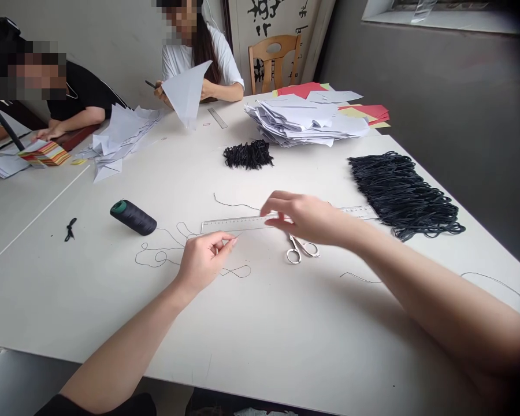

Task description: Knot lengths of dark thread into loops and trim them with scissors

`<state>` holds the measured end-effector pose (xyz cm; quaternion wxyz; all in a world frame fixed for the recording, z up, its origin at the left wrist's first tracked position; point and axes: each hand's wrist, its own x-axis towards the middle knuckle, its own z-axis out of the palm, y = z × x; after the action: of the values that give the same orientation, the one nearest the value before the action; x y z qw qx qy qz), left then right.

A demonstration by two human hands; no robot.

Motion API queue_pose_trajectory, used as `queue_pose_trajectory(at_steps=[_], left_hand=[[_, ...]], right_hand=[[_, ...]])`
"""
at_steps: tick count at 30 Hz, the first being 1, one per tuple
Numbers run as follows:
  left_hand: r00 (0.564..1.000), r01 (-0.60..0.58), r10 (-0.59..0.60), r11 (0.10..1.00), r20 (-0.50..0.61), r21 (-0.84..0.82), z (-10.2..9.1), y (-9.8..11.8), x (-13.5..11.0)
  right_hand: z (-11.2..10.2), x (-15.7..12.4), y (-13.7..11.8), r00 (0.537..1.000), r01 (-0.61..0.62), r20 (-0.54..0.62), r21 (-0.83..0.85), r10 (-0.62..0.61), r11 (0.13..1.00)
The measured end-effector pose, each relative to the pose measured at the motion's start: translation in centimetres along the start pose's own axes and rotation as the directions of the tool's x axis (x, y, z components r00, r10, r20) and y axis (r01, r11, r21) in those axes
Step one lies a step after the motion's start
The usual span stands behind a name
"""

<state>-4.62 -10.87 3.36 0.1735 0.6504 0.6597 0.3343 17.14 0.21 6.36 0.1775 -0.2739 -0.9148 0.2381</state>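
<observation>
My left hand (205,257) hovers low over the white table (260,323), thumb and fingers pinched on a thin dark thread (164,254) that loops across the table to a dark thread spool (133,217) lying on its side. My right hand (305,216) reaches in from the right, fingers curled loosely over a clear plastic ruler (238,223); whether it grips the thread is unclear. Small silver scissors (301,249) lie just below that hand.
A large bundle of black cords (401,193) lies at the right and a small black bundle (248,155) farther back. Stacks of white paper (305,122) and coloured sheets sit beyond. Two other people work with paper at the far left side. A wooden chair stands behind.
</observation>
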Motion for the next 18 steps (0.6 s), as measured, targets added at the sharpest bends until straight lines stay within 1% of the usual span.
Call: queue_pose_trajectory(at_steps=[1,2,3,4,5,6,7,9,11,13,16,18], left_hand=[[0.999,-0.020,0.021,0.999,-0.028,0.029,0.0,-0.1,0.0],[0.998,-0.041,0.044,0.998,-0.054,0.056,0.1,-0.1,0.1],[0.994,-0.063,0.069,0.995,-0.079,0.078,0.1,-0.1,0.1],[0.990,-0.087,0.097,0.991,-0.106,0.097,0.2,-0.2,0.1],[0.983,-0.114,0.129,0.987,-0.135,0.114,0.3,-0.2,0.1],[0.973,-0.142,0.162,0.981,-0.165,0.131,0.4,-0.3,0.1],[0.961,-0.169,0.196,0.975,-0.195,0.147,0.5,-0.3,0.0],[0.937,-0.214,0.252,0.961,-0.243,0.173,0.7,-0.4,0.1],[0.926,-0.226,0.267,0.958,-0.266,0.177,1.0,-0.6,0.1],[0.926,-0.220,0.257,0.963,-0.278,0.158,1.1,-0.7,0.2],[0.932,-0.229,0.238,0.971,-0.272,0.065,1.2,-0.7,0.2],[0.942,-0.231,0.206,0.971,-0.267,-0.066,1.3,-0.6,0.4]], right_hand=[[-1.4,-0.2,0.7,0.994,-0.058,0.087,-0.134,0.070,0.989],[-2.6,-0.5,1.5,0.973,-0.155,0.126,-0.264,0.193,0.952],[-3.6,-0.8,2.3,0.935,-0.253,0.136,-0.387,0.327,0.886],[-4.3,-1.1,3.0,0.898,-0.315,0.127,-0.480,0.421,0.818],[-4.6,-1.3,3.7,0.865,-0.356,0.119,-0.539,0.488,0.763],[-4.8,-1.4,4.3,0.844,-0.373,0.119,-0.571,0.523,0.731],[-4.6,-1.5,4.8,0.837,-0.369,0.129,-0.582,0.531,0.724],[-4.0,-1.4,5.7,0.850,-0.332,0.155,-0.582,0.503,0.742],[-3.1,-1.2,6.3,0.873,-0.280,0.164,-0.604,0.460,0.746],[-2.5,-1.0,6.8,0.889,-0.233,0.161,-0.645,0.428,0.727],[-2.4,-0.8,7.2,0.898,-0.212,0.151,-0.675,0.414,0.706],[-2.9,-0.6,7.1,0.899,-0.237,0.141,-0.640,0.415,0.731]])
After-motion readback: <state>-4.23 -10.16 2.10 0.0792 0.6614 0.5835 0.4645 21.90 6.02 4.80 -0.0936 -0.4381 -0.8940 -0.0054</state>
